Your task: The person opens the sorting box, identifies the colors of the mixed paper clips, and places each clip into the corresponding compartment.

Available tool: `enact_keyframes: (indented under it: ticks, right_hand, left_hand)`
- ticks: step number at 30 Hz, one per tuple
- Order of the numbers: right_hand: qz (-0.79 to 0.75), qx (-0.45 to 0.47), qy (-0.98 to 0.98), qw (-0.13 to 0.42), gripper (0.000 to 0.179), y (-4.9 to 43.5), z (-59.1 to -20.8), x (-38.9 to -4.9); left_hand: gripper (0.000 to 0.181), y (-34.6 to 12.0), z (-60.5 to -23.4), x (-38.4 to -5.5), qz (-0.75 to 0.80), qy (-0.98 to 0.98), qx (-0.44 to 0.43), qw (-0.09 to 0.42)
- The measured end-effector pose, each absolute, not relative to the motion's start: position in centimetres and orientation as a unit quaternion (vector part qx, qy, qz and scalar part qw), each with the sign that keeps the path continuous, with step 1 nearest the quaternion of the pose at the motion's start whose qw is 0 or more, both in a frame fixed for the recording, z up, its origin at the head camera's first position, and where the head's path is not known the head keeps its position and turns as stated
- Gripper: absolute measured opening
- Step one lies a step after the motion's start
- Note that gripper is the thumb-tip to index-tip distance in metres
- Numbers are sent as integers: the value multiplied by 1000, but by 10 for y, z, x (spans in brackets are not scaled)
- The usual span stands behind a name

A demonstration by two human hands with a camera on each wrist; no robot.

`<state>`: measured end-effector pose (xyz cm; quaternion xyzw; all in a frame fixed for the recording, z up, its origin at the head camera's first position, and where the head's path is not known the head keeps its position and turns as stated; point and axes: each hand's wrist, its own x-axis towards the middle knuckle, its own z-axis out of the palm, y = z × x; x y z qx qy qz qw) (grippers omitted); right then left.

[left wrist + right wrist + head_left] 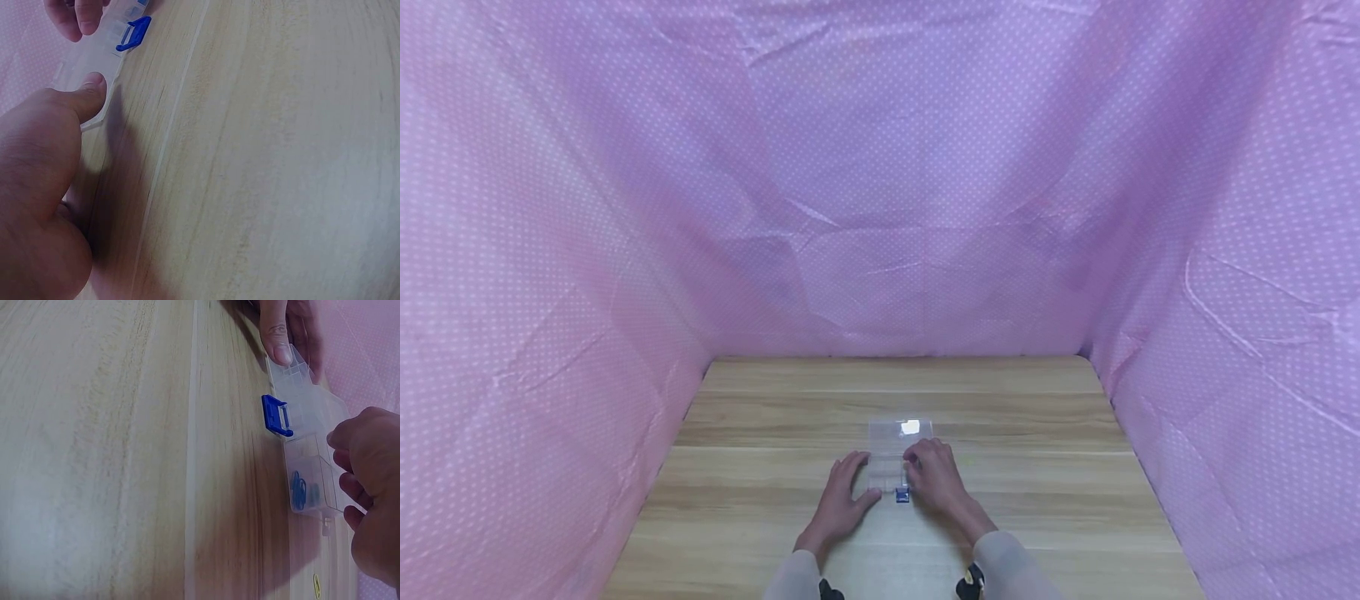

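Observation:
A clear plastic compartment box (887, 472) lies on the table, its lid (887, 430) folded back to the far side. A blue latch (275, 416) hangs at its front. Blue paper clips (299, 492) lie in a compartment at the right end. My left hand (841, 504) holds the box's left end, thumb (94, 94) at the front edge and fingers at the far side. Over the right end is my right hand (935, 475), fingers bent, fingertips right at the compartment wall; I cannot tell whether they pinch anything.
A yellow paper clip (317, 586) lies on the wooden table (760, 417), to the right of the box. Pink dotted cloth (880, 292) hangs around the table's back and both sides.

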<state>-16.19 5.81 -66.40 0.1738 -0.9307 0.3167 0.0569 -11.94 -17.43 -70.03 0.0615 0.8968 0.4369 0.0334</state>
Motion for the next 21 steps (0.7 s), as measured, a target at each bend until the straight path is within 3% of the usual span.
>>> enact_keyframes:
  ticks: [21]
  right_hand:
    - [348,164,-921,58,39,64,-658,-156]
  left_hand:
    - [67,-177,-703,-125,454,888,58,40]
